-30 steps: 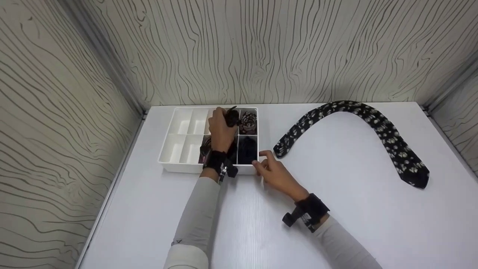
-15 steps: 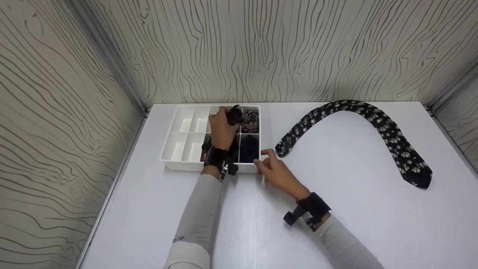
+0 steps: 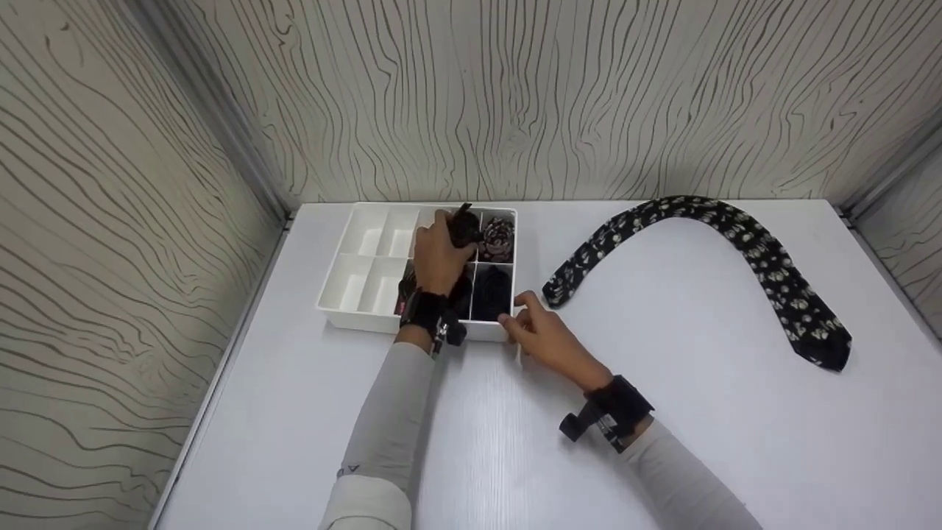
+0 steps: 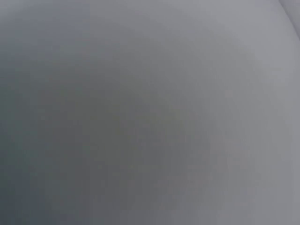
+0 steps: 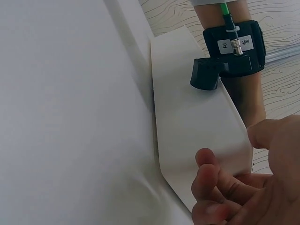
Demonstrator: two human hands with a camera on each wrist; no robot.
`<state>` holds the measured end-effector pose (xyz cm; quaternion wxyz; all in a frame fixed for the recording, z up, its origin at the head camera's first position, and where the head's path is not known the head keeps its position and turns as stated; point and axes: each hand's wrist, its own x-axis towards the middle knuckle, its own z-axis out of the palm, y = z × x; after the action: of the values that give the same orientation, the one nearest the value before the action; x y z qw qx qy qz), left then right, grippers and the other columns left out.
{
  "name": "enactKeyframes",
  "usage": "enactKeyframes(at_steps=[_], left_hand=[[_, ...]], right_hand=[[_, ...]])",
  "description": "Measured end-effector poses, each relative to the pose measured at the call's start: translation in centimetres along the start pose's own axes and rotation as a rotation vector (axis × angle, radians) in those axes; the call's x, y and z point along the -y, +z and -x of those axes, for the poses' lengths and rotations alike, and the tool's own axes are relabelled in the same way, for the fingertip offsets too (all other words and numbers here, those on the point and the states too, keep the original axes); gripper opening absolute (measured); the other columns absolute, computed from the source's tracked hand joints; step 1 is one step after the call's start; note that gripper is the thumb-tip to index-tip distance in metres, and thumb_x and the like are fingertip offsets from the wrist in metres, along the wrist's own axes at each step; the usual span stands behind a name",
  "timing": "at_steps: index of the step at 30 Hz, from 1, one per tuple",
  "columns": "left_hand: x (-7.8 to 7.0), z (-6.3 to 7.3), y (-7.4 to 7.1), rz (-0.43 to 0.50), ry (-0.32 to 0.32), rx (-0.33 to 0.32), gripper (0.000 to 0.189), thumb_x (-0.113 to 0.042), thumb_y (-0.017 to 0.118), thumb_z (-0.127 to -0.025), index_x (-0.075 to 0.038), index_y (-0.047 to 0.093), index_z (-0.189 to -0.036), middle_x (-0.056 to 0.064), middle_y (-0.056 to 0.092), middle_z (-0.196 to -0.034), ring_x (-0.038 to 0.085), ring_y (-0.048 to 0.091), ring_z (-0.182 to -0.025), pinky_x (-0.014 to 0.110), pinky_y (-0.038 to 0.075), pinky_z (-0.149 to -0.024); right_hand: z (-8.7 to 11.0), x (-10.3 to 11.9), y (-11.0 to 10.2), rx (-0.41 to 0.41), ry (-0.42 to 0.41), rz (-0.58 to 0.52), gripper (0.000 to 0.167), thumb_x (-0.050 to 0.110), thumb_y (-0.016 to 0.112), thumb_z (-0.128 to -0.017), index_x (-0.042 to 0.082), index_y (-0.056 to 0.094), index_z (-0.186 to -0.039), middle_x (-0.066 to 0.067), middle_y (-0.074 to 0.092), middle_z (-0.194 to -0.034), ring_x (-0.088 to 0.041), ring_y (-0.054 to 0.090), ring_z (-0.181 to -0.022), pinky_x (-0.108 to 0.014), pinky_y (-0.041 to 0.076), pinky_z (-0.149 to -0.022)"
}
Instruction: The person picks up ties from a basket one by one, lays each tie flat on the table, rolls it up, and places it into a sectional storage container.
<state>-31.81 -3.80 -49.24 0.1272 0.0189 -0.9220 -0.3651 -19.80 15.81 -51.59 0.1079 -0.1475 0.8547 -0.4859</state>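
Note:
A white divided box [image 3: 360, 321] lies on the table. My left hand [image 3: 438, 259] reaches into its back row and grips a dark rolled necktie [image 3: 465, 228], one narrow end sticking up. Beside that, a brown patterned rolled tie [image 3: 498, 239] fills the back right compartment. In front of it sits a navy rolled tie [image 3: 491, 291]; more dark rolls lie partly hidden under my left wrist. My right hand [image 3: 548, 340] holds the box's front right corner between thumb and fingers. In the right wrist view, curled fingers [image 5: 206, 176] lie against the box's outer wall. The left wrist view is only grey blur.
A black floral necktie [image 3: 765, 269] lies unrolled in an arc to the right of the box, its narrow end close to my right hand. Wood-patterned panels [image 3: 515, 96] stand behind and at both sides of the white table [image 3: 486, 442].
The box has shifted slightly right and turned a little, its left side going back. My left hand keeps hold of the dark rolled necktie; my right hand stays at the corner.

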Motion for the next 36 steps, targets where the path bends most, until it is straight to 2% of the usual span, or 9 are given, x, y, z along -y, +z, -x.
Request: enactKeyframes(at_steps=[4,10,15,18,22,25,29,32,36], left_hand=[[-0.1,0.0,0.0,0.015,0.02,0.007,0.056,-0.02,0.083,-0.088,-0.007,0.06,-0.137,0.02,0.073,-0.122,0.036,0.061,-0.115,0.05,0.056,-0.092],[-0.4,0.1,0.2,0.077,0.023,-0.029,0.041,-0.011,0.08,-0.089,-0.003,0.063,-0.125,0.026,0.072,-0.116,0.04,0.055,-0.116,0.052,0.055,-0.095],[-0.6,0.2,0.4,-0.028,0.089,-0.016,0.031,-0.01,0.078,-0.091,0.001,0.066,-0.118,0.025,0.076,-0.112,0.043,0.055,-0.11,0.05,0.053,-0.094],[-0.6,0.2,0.4,-0.074,0.115,0.004,0.036,-0.012,0.078,-0.092,0.004,0.066,-0.122,0.025,0.076,-0.117,0.045,0.057,-0.112,0.05,0.05,-0.098],[-0.5,0.1,0.0,-0.027,0.075,0.067,0.051,-0.023,0.075,-0.093,0.004,0.065,-0.134,0.026,0.058,-0.138,0.042,0.052,-0.124,0.048,0.05,-0.104],[-0.3,0.1,-0.3,0.029,0.066,0.077,0.048,-0.024,0.067,-0.096,0.004,0.068,-0.134,0.024,0.048,-0.136,0.041,0.051,-0.121,0.049,0.052,-0.1],[0.0,0.1,-0.1,-0.001,0.128,0.041,0.038,-0.006,0.058,-0.097,0.008,0.071,-0.129,0.029,0.06,-0.124,0.045,0.056,-0.111,0.05,0.048,-0.098],[0.3,0.1,0.1,-0.031,0.149,0.019,0.036,0.003,0.058,-0.096,0.009,0.072,-0.129,0.031,0.067,-0.119,0.048,0.06,-0.111,0.051,0.048,-0.1],[0.3,0.2,-0.3,0.054,0.128,0.01,0.029,0.002,0.065,-0.098,0.008,0.073,-0.125,0.029,0.071,-0.116,0.045,0.066,-0.111,0.051,0.054,-0.099]], right_hand=[[-0.1,0.4,-0.3,0.007,0.005,0.007,0.034,0.031,0.055,-0.112,0.004,0.048,-0.131,-0.019,0.073,-0.092,-0.01,0.058,-0.064,-0.025,0.047,-0.06],[-0.3,1.0,-0.5,-0.026,0.009,-0.018,0.027,0.02,0.054,-0.11,0.0,0.052,-0.128,-0.01,0.068,-0.09,-0.011,0.056,-0.065,-0.025,0.047,-0.059],[-0.3,1.1,-0.5,-0.043,0.02,-0.031,0.026,0.018,0.056,-0.108,-0.001,0.053,-0.126,-0.009,0.068,-0.09,-0.011,0.058,-0.067,-0.026,0.05,-0.061],[-0.4,1.1,-0.6,-0.039,0.018,-0.035,0.027,0.019,0.056,-0.108,-0.001,0.053,-0.126,-0.01,0.068,-0.091,-0.012,0.058,-0.068,-0.026,0.051,-0.062],[-0.4,1.0,-0.7,-0.038,0.004,-0.021,0.028,0.018,0.056,-0.108,-0.002,0.053,-0.127,-0.013,0.07,-0.092,-0.018,0.063,-0.072,-0.027,0.051,-0.065],[-0.3,1.0,-0.7,-0.041,-0.011,-0.007,0.029,0.019,0.056,-0.108,-0.002,0.053,-0.127,-0.014,0.071,-0.092,-0.027,0.069,-0.079,-0.029,0.052,-0.07],[-0.2,0.8,-0.7,-0.038,-0.021,0.0,0.031,0.021,0.057,-0.108,-0.003,0.054,-0.128,-0.013,0.07,-0.094,-0.031,0.071,-0.084,-0.03,0.053,-0.073],[-0.1,0.4,-0.9,-0.046,-0.026,0.032,0.034,0.024,0.06,-0.108,-0.001,0.058,-0.13,-0.012,0.071,-0.095,-0.021,0.066,-0.077,-0.028,0.051,-0.069],[0.1,-0.5,-1.4,-0.177,-0.017,0.104,0.032,0.022,0.062,-0.108,0.001,0.064,-0.132,-0.011,0.068,-0.098,-0.013,0.056,-0.074,-0.027,0.046,-0.069]])
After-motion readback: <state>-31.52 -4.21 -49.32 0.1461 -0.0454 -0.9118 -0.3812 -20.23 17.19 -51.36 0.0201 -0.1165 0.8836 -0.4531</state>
